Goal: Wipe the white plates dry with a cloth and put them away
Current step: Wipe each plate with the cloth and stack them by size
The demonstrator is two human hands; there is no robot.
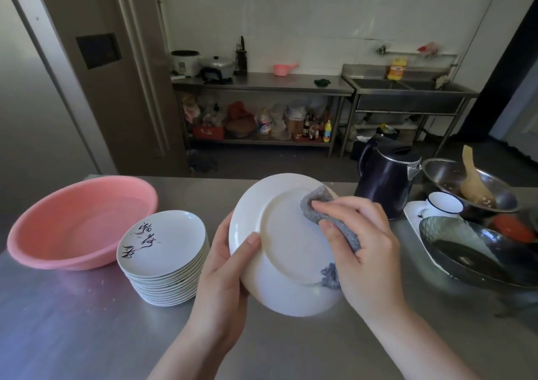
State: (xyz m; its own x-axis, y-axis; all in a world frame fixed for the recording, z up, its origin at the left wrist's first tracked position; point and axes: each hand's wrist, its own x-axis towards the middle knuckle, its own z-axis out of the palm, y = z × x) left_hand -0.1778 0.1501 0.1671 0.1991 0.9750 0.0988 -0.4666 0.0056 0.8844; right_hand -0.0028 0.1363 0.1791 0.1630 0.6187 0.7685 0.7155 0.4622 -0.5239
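White porcelain caught the kitchen light as a person held a plate tilted above the middle of the steel counter, underside facing up. The left hand gripped its left rim, thumb on the base, while the right hand pressed a bunched grey cloth against the foot ring. A stack of plates stood just beside it, next to a pink basin near the counter's left edge. Whether that stack was already dried could not be told; this plate had yet to be put away.
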